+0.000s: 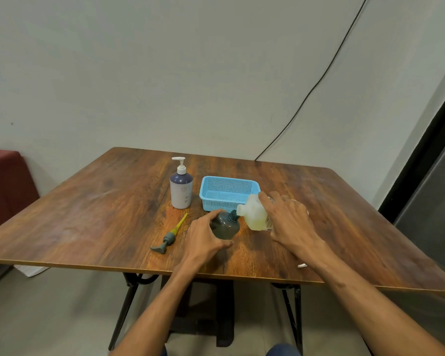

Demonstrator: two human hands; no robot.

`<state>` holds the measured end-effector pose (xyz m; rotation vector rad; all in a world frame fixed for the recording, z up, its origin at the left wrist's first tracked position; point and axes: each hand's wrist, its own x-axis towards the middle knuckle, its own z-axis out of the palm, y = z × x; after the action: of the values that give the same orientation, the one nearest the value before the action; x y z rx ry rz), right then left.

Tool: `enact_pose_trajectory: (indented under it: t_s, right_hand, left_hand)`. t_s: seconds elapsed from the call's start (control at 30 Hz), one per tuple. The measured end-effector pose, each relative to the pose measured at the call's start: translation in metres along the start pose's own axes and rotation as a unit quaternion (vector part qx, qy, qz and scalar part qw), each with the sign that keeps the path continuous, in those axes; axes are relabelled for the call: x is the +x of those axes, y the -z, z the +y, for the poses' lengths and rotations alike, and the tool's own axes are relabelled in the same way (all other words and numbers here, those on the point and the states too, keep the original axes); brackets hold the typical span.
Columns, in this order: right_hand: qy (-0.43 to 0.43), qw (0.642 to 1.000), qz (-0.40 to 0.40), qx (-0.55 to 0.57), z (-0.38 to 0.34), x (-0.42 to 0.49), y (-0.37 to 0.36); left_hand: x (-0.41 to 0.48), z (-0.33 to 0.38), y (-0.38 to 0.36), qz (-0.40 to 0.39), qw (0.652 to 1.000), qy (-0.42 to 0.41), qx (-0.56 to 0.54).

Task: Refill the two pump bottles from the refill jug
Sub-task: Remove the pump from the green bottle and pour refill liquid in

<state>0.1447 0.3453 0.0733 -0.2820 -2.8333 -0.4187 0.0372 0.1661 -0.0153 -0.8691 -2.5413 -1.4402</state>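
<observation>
Fingers of my right hand [290, 222] wrap the tilted refill jug [254, 214], its mouth touching the neck of the grey pump bottle [225, 224], which my left hand [206, 237] curls around on the table [88, 214]. Behind them sits a blue basket [229, 192]; the white pump bottle [181, 186] stands left of it, a removed pump [168, 238] nearer me.

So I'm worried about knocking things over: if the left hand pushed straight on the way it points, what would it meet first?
The left hand already grips the grey bottle; beyond that, probably the blue basket, though depth is unclear.
</observation>
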Motion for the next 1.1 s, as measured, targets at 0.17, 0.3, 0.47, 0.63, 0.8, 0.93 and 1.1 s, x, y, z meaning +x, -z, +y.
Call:
enact_pose_trajectory:
  t_s: [0.17,0.3,0.47,0.63,0.8,0.93,1.1]
  right_hand:
    - [-0.002,1.0,0.001,-0.004,0.001,0.0007,-0.0021]
    - [-0.001,1.0,0.002,-0.003,0.001,0.0005,-0.001]
    - [0.0,1.0,0.002,0.0,0.0014,0.0006,0.0007]
    - [-0.002,1.0,-0.003,0.001,0.0022,0.0003,-0.0002]
    - [-0.002,1.0,-0.002,0.003,0.0016,-0.0016,0.0008]
    - [0.0,1.0,0.002,0.004,0.0018,-0.0024,0.0011]
    - [-0.003,1.0,0.0,0.004,0.0019,-0.0012,0.0017]
  left_hand:
    - [0.0005,-0.0001,-0.0013,0.001,1.0,0.001,0.002]
    - [0.0008,-0.0007,-0.0017,-0.002,1.0,0.004,-0.001]
    - [0.0011,0.0,-0.0014,-0.002,1.0,0.002,-0.005]
    - [0.0003,-0.0006,0.0001,-0.001,1.0,0.001,-0.006]
    - [0.0008,0.0003,0.0009,0.001,1.0,0.001,-0.004]
    - [0.001,0.0021,0.0018,-0.001,1.0,-0.001,-0.007]
    - [0.0008,0.0032,0.002,0.001,1.0,-0.004,-0.013]
